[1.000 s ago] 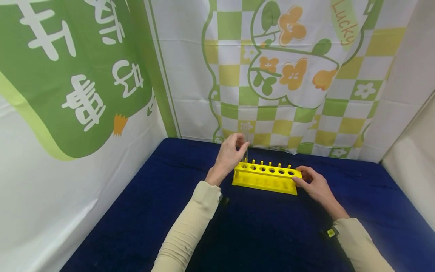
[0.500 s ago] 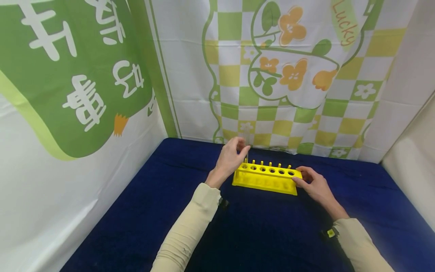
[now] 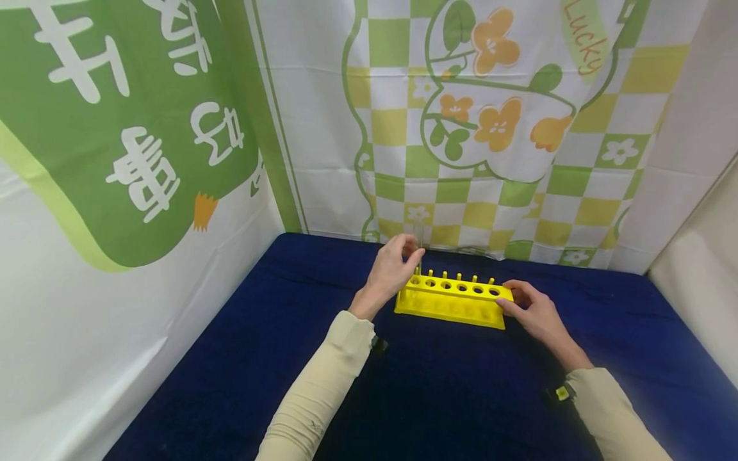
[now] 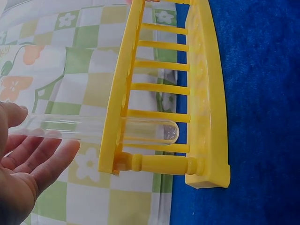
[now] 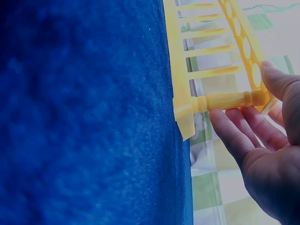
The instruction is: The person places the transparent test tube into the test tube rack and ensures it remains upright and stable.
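Note:
A yellow test tube rack stands upright on the dark blue cloth, with a row of holes along its top bar and pegs behind. My left hand pinches a clear glass test tube above the leftmost hole. In the left wrist view the tube's rounded end has passed through the top bar and hangs a little short of the base. At the rack's other end my right hand grips the top bar, thumb on top and fingers against the end post.
A blue cloth covers the table. Close behind the rack hangs a patterned curtain, and another white and green curtain borders the table on the left.
My left hand has come down slightly with the test tube, which has sunk into the rack's leftmost hole. My right hand keeps its hold on the rack.

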{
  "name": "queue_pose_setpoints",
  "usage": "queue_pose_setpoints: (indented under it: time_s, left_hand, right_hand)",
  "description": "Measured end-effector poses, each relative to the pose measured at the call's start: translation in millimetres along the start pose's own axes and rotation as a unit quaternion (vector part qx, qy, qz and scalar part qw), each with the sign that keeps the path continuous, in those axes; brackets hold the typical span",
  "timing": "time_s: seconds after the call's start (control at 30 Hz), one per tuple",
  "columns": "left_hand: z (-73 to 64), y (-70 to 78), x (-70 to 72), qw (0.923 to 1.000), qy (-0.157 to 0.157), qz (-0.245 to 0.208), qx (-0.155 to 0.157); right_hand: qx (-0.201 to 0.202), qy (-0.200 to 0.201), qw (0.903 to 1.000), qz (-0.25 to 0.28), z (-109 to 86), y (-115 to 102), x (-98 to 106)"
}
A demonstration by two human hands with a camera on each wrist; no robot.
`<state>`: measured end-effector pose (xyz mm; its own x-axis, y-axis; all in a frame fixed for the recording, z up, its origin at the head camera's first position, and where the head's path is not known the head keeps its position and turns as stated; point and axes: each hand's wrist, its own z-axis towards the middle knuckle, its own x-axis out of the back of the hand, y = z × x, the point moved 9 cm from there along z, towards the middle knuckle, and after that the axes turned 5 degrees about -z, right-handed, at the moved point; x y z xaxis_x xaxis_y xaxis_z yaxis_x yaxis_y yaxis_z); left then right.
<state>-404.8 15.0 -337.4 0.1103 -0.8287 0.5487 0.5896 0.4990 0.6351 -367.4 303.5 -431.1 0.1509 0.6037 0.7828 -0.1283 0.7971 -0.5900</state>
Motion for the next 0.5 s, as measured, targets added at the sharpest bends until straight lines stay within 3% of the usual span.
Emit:
queue_pose_setpoints:
  time_s: [0.5]
  left_hand:
    - [-3.2, -4.7, -4.1, 0.9999, -0.011, 0.001, 0.012]
  right_hand:
    - [-0.005, -0.004, 1.0, 0.005, 0.5, 0.1, -0.8]
